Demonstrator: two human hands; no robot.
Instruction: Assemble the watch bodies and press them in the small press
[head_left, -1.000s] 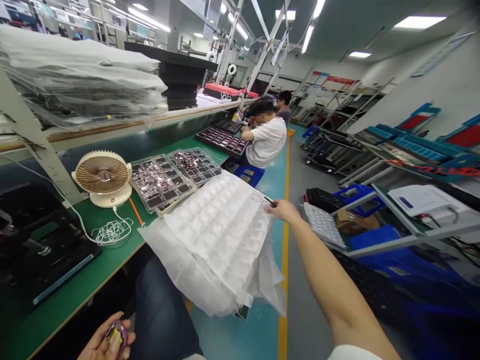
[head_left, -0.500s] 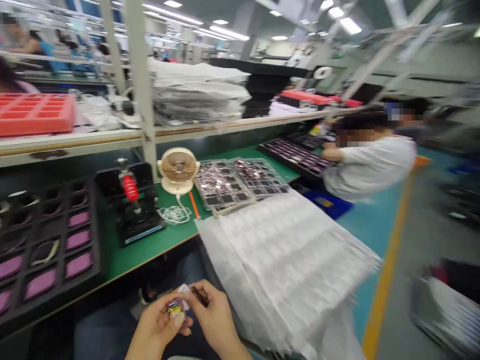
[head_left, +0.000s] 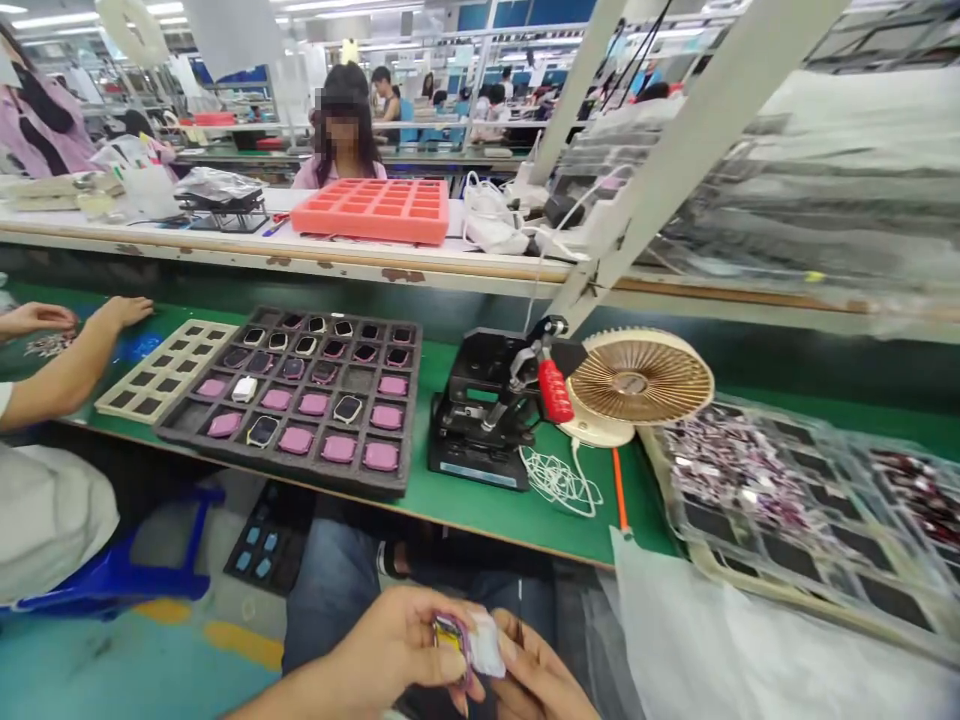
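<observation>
Low in the view, my left hand [head_left: 390, 640] and my right hand [head_left: 536, 680] meet around a small purple-edged item [head_left: 454, 640] with a yellow patch. A piece of white film [head_left: 486, 645] sits on its right side, and my fingers hide part of it. Beyond my hands, a black tray [head_left: 289, 462] on the green bench holds pink pads and small dark-framed pieces in its cells. A bench press with a red handle [head_left: 556, 390] stands to the right of the tray, out of reach of neither hand's contact.
A co-worker's hands [head_left: 112, 315] rest near a cream tray [head_left: 165, 370] at the left. A fan [head_left: 641, 375], a white cable bundle [head_left: 561, 482] and clear trays of foil pieces [head_left: 780, 510] occupy the bench's right side. A white sheet [head_left: 750, 650] lies at lower right.
My view has swung left, bringing the black tray fully into sight. My hands remain together around the small item, and more of its white film now shows.
</observation>
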